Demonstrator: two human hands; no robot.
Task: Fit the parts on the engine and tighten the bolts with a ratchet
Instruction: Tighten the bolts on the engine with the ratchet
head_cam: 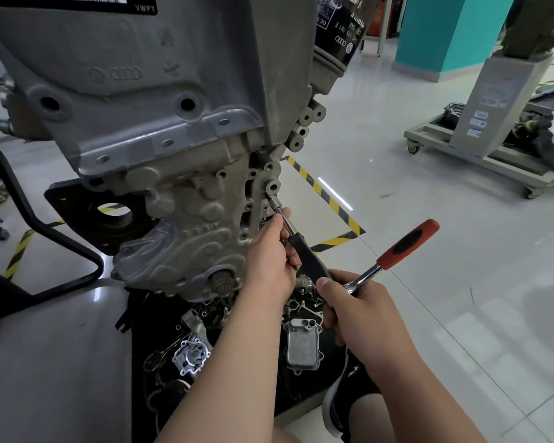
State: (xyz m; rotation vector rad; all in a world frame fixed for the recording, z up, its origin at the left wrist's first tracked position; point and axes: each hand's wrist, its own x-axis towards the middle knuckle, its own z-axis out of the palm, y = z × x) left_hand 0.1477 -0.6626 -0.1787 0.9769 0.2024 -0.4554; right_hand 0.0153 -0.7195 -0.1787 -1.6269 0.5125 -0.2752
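An oil filter (338,33) sits at the upper right of the engine (160,148). Below the engine, an oil pump (191,353) lies left of an oil cooler (304,343) on a mat (138,340). At the engine's lower right edge, the left hand (269,254) holds an extension bar (304,254), and the right hand (362,311) holds the ratchet (403,247) just behind it. A wheeled stand (493,123) stands well to the engine's right.

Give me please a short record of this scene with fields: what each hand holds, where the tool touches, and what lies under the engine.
engine: grey cast block, several bolt holes open
left-hand grip: holds the black extension driver near its metal shaft
driver tip: on a bolt at the engine's right edge
right-hand grip: holds the ratchet at its head; the red-black handle points up and right
under engine: loose metal parts on a black mat
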